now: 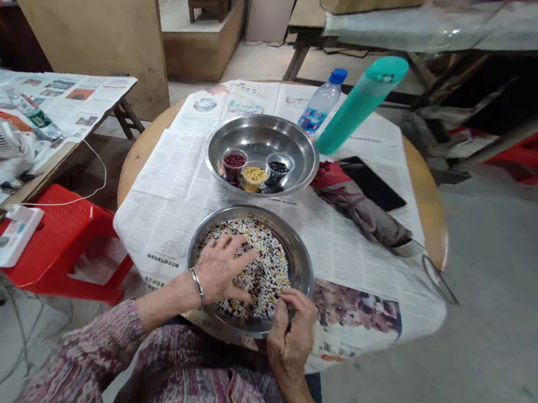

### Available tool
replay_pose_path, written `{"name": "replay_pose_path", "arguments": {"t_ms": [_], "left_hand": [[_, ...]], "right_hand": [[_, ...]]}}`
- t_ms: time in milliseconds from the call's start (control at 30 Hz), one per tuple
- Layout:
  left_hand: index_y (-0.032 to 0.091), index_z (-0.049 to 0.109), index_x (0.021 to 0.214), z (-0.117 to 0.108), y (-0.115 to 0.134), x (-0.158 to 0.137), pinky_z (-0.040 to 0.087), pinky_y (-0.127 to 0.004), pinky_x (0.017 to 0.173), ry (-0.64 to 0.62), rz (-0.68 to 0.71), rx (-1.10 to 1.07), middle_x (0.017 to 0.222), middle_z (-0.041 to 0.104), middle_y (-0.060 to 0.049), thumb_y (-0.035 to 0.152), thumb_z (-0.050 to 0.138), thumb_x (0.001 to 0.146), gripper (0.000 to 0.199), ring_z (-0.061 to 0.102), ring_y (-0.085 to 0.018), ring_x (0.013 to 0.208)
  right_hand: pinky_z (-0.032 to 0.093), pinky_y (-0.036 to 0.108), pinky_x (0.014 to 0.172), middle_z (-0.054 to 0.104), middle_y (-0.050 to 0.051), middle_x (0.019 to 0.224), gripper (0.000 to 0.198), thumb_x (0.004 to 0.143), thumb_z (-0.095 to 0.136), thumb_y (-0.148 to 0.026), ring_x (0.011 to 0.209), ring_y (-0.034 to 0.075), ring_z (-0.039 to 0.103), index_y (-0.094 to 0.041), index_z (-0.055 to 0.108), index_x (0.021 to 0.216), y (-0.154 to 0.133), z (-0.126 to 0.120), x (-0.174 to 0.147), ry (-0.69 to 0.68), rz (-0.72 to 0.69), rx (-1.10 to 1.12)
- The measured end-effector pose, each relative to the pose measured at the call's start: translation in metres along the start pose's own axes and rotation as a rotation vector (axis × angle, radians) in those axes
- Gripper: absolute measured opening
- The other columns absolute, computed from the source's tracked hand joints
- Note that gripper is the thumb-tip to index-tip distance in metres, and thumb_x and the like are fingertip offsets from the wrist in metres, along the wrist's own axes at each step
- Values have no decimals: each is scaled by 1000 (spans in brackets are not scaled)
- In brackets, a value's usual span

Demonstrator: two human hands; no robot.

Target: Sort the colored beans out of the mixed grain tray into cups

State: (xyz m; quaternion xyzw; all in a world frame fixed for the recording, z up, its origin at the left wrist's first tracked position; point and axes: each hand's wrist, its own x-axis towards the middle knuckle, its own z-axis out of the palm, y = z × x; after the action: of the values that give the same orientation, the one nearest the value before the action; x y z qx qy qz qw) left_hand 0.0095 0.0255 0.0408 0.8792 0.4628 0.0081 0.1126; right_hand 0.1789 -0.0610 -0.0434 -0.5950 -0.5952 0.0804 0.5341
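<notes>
Beans seem light, hard and slippery, best pinched singly; left hand spreads wide, whether right hand grips any I cannot tell.

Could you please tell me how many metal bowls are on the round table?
2: the near bowl, holding mixed grains under the left hand, and the far bowl beyond it, holding three small cups. None seems hidden.

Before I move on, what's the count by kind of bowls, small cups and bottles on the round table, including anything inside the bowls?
Metal bowls: 2
Small clear cups: 3
Bottles: 2
Total: 7
</notes>
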Motion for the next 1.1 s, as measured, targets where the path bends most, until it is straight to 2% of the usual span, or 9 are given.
{"name": "replay_pose_path", "arguments": {"t_ms": [67, 167, 267, 500, 600, 733, 800, 933, 1100], "left_hand": [[36, 40, 141, 9, 13, 2, 48, -49, 94, -53, 85, -6, 151, 32, -9, 54, 78, 71, 81, 42, -34, 124], [30, 52, 127, 20, 26, 12, 51, -38, 89, -92, 212, 21, 141, 42, -8, 29, 58, 92, 36, 45, -28, 120], [20, 57, 114, 21, 27, 28, 54, -32, 81, -129, 274, 21, 122, 52, -10, 12, 43, 95, 25, 49, -24, 111], [16, 58, 105, -3, -10, 33, 52, -33, 90, -75, 1, 15, 109, 59, -7, 5, 41, 94, 23, 53, -20, 104], [19, 59, 110, -7, -20, 22, 49, -38, 95, 23, -93, 9, 124, 55, -8, 22, 52, 95, 17, 49, -23, 114], [24, 47, 133, -1, -13, 12, 47, -46, 96, 92, -128, 8, 144, 39, -13, 53, 75, 76, 70, 41, -32, 123], [24, 45, 135, 4, -4, 14, 48, -46, 95, 41, -108, 0, 140, 41, -13, 56, 75, 74, 76, 43, -32, 121], [22, 58, 114, 13, 15, 17, 52, -32, 81, -88, 45, -9, 120, 53, -8, 26, 54, 94, 20, 50, -24, 109], [20, 60, 109, 8, 14, -1, 52, -30, 76, -39, 122, 22, 115, 58, -8, 17, 41, 98, 22, 51, -23, 105]], "right_hand": [[46, 43, 87, 58, 7, 102, 10, 92, 48, -18, 99, 22, 56, -20, 54, 101, 0, 0, 0, -4, -2, -10], [46, 43, 87, 58, 7, 101, 10, 93, 48, -18, 99, 22, 56, -20, 54, 101, 0, -1, -1, -7, -6, -13], [45, 43, 87, 58, 8, 101, 10, 92, 49, -19, 98, 22, 56, -20, 54, 101, 2, -1, -2, -12, -19, -19], [45, 42, 88, 58, 8, 101, 10, 92, 50, -18, 99, 22, 56, -20, 54, 100, 3, -1, -3, -11, -19, -15], [45, 43, 89, 59, 8, 101, 10, 92, 50, -18, 99, 22, 57, -20, 54, 100, 2, -1, -3, -12, -5, -16], [45, 44, 89, 59, 8, 101, 10, 92, 50, -19, 100, 23, 57, -20, 54, 101, 1, -2, -2, -18, 15, -14], [45, 44, 89, 59, 8, 101, 10, 91, 51, -19, 100, 22, 57, -20, 54, 101, 1, -2, -2, -19, 17, -11], [45, 44, 89, 58, 8, 102, 10, 91, 50, -18, 100, 22, 56, -20, 54, 101, 2, -2, -3, -16, 5, -13], [45, 42, 87, 59, 8, 101, 11, 92, 49, -17, 99, 22, 57, -20, 54, 102, 1, -1, -1, -18, -44, -40]]}}
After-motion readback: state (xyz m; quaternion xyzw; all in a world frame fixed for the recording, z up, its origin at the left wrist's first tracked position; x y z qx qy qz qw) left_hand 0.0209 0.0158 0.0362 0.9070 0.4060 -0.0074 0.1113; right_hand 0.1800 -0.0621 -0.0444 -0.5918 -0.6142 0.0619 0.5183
